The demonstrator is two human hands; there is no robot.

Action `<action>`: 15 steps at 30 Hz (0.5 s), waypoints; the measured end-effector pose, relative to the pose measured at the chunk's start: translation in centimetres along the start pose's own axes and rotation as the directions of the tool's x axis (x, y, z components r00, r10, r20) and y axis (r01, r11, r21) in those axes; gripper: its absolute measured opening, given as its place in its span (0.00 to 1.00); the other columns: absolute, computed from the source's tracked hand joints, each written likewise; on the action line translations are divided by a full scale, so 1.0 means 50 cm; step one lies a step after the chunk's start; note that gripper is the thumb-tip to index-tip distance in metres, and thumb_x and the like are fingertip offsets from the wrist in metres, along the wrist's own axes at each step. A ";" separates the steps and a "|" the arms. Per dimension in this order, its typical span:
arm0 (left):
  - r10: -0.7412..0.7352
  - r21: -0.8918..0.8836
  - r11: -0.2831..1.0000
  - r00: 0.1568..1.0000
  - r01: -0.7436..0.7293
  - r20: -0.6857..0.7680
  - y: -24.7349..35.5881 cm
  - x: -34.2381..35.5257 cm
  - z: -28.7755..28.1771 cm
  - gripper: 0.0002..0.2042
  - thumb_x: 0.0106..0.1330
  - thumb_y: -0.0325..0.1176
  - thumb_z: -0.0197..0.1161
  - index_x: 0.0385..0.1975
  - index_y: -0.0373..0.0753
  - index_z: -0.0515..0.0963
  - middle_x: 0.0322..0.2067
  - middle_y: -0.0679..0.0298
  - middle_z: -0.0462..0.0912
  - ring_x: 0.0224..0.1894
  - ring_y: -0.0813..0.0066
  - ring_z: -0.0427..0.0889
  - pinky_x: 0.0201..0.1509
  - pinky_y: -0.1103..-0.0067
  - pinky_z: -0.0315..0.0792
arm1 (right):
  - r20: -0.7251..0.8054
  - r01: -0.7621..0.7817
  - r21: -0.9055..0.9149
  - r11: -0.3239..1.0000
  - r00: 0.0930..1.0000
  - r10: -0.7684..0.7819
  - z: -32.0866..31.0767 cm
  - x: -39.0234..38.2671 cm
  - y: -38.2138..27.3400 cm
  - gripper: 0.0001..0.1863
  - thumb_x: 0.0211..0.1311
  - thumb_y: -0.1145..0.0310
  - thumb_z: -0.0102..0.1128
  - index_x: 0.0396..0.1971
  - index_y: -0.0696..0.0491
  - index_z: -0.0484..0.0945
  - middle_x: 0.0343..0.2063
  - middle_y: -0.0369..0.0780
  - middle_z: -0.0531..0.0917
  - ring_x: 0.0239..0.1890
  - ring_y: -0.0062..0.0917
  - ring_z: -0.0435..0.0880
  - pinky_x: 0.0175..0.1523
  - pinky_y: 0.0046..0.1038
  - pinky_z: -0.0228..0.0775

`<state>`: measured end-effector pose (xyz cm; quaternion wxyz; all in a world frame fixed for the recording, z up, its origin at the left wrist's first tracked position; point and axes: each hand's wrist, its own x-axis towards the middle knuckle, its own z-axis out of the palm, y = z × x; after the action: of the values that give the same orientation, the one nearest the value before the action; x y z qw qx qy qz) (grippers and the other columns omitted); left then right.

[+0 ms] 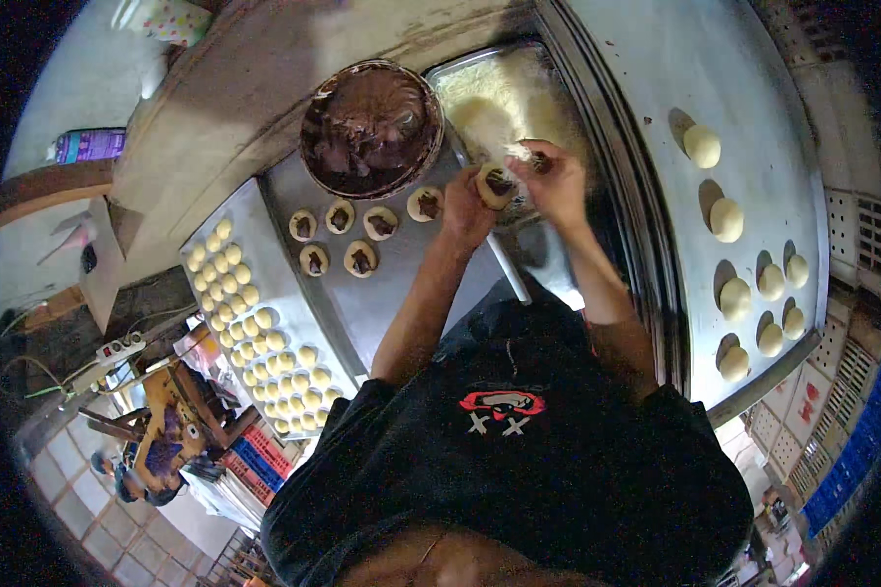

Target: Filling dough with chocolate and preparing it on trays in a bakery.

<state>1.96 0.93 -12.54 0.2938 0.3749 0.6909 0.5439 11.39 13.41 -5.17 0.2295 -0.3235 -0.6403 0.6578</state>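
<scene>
My left hand is closed round a flattened dough round with dark brown filling in its middle. Just to the right, the fingers of my right hand pinch some pale shreds, which look like grated cheese, above that dough. Behind both hands is a metal tray spread with pale yellow shreds. A round tub of glossy dark brown paste stands to its left. In front of the tub, several dough rounds topped with brown paste lie on a metal tray.
At the left, a metal tray bears rows of small dough balls. Larger dough balls sit on a tray at the right, beyond a dark ridged edge. A power strip lies at far left.
</scene>
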 end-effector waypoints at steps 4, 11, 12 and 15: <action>-0.469 -0.951 0.099 0.856 0.293 0.215 0.036 0.042 0.023 0.15 0.72 0.39 0.44 0.47 0.35 0.71 0.39 0.60 0.78 0.40 0.68 0.78 0.46 0.72 0.73 | 0.027 0.355 -0.382 0.853 0.927 -0.374 0.012 -0.012 0.025 0.18 0.61 0.58 0.58 0.43 0.57 0.81 0.42 0.51 0.82 0.43 0.45 0.82 0.50 0.36 0.73; -0.362 -0.342 0.881 0.931 0.327 -0.042 0.190 0.045 0.007 0.13 0.70 0.36 0.55 0.48 0.36 0.71 0.35 0.66 0.77 0.34 0.75 0.76 0.46 0.80 0.73 | 0.087 0.167 -0.512 0.843 0.986 -0.143 0.002 0.003 -0.024 0.14 0.59 0.68 0.56 0.44 0.54 0.80 0.37 0.47 0.83 0.39 0.39 0.83 0.47 0.32 0.75; -0.356 -0.351 0.887 0.929 0.300 -0.106 0.196 0.041 0.006 0.14 0.70 0.35 0.55 0.51 0.36 0.71 0.37 0.65 0.77 0.36 0.75 0.76 0.47 0.80 0.73 | 0.082 0.081 -0.484 0.871 0.995 -0.047 0.000 0.006 -0.042 0.13 0.57 0.75 0.58 0.43 0.55 0.80 0.34 0.45 0.84 0.36 0.36 0.84 0.45 0.30 0.76; -0.348 -0.450 0.856 0.928 0.256 -0.133 0.122 0.031 0.004 0.16 0.67 0.28 0.55 0.54 0.34 0.68 0.41 0.62 0.77 0.40 0.73 0.77 0.50 0.78 0.74 | 0.027 0.175 -0.250 0.952 0.984 -0.174 -0.026 0.037 0.006 0.14 0.49 0.86 0.59 0.36 0.56 0.82 0.31 0.41 0.85 0.33 0.24 0.84 0.41 0.24 0.76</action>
<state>2.48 3.11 -6.67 0.3758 0.1287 0.6334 0.6641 11.07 15.61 -5.68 0.2422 -0.2905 -0.7452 0.5491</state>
